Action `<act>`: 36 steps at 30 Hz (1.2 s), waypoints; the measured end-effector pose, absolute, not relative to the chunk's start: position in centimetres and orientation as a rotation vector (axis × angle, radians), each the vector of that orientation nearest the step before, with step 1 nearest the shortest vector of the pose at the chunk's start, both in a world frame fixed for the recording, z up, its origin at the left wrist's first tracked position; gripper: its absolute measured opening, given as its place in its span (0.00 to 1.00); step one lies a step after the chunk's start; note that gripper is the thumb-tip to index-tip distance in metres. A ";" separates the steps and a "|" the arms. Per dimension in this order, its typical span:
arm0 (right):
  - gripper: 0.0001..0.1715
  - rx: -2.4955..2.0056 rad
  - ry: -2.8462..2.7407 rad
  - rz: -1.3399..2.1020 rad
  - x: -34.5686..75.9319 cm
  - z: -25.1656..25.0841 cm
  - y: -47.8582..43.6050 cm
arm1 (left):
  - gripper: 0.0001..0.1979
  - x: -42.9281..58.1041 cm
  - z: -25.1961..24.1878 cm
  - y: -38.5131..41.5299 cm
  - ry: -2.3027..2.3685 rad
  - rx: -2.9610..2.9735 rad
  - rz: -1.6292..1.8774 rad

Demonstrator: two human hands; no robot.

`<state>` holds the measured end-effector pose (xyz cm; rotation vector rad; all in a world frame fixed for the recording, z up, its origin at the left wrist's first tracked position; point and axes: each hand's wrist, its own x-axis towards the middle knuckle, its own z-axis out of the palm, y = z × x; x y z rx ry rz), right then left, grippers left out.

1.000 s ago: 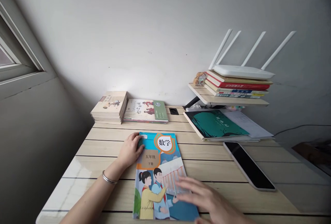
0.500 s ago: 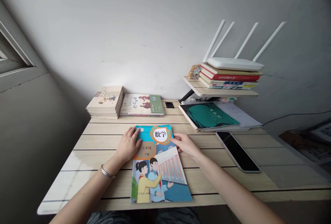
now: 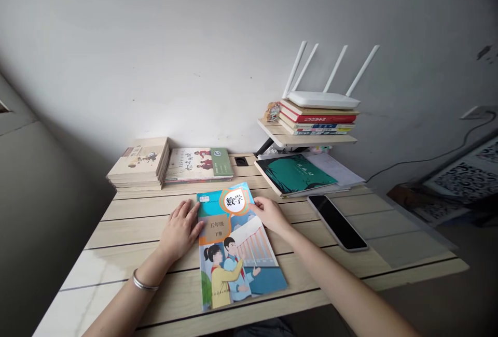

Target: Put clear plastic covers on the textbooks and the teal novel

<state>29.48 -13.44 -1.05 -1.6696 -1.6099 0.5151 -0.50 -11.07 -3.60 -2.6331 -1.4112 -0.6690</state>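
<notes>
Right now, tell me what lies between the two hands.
In the head view, a math textbook lies there, touching the left hand and right hand.

Head cam shot: my left hand (image 3: 181,230) was resting against the left edge of a fifth-grade math textbook (image 3: 237,249), with a silver bangle (image 3: 145,281) on that wrist, while my right hand (image 3: 271,214) had its fingertips on the cover's right edge. The book lay tilted on a pale wood desk (image 3: 136,223) — a black-screened phone (image 3: 337,223) sat off to the right, just past a teal notebook (image 3: 294,173). A white router (image 3: 322,100) sat on stacked books (image 3: 317,118) on a small shelf (image 3: 307,140).
</notes>
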 end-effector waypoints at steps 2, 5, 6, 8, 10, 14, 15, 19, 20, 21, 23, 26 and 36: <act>0.11 -1.608 -1.631 0.420 30.5 -0.6 -13.8 | 0.27 -0.5 -3.6 -11.0 -1.408 -2.635 -0.661; 0.13 -1.580 -1.615 0.178 33.1 0.6 -14.0 | 0.26 -0.5 -3.6 -11.0 -1.414 -2.641 -0.662; 0.13 -1.588 -1.608 0.089 34.4 0.9 -13.9 | 0.26 -0.5 -3.5 -11.0 -1.419 -2.640 -0.660; 0.14 -1.628 -1.584 -0.093 37.1 1.5 -13.7 | 0.26 -0.6 -3.4 -11.0 -1.426 -2.642 -0.650; 0.14 -1.681 -1.577 -0.273 39.8 1.5 -13.3 | 0.27 -0.6 -3.2 -11.0 -1.428 -2.648 -0.640; 0.20 -1.817 -1.585 -0.486 44.2 0.6 -13.5 | 0.26 -0.6 -2.9 -11.0 -1.428 -2.651 -0.638; 0.21 -1.887 -1.547 -0.484 45.2 0.3 -13.8 | 0.26 -0.6 -2.8 -11.0 -1.428 -2.654 -0.638; 0.30 -2.365 -1.208 -0.356 49.4 -0.9 -15.9 | 0.26 -0.6 -2.8 -11.0 -1.435 -2.665 -0.632; 0.33 -2.482 -1.132 -0.309 50.5 -1.2 -16.5 | 0.26 -0.6 -2.8 -11.0 -1.437 -2.666 -0.630; 0.36 -2.575 -1.076 -0.254 51.5 -1.5 -17.1 | 0.26 -0.6 -2.8 -11.0 -1.440 -2.669 -0.629; 0.38 -2.675 -1.092 -0.067 53.1 -2.2 -18.2 | 0.26 -0.5 -2.8 -11.1 -1.445 -2.671 -0.627; 0.33 -2.617 -1.289 0.194 54.2 -3.0 -19.4 | 0.26 -0.5 -2.7 -11.1 -1.448 -2.668 -0.625; 0.20 -2.512 -1.249 -0.008 53.6 -1.9 -19.9 | 0.26 -0.4 -2.5 -11.2 -1.441 -2.675 -0.613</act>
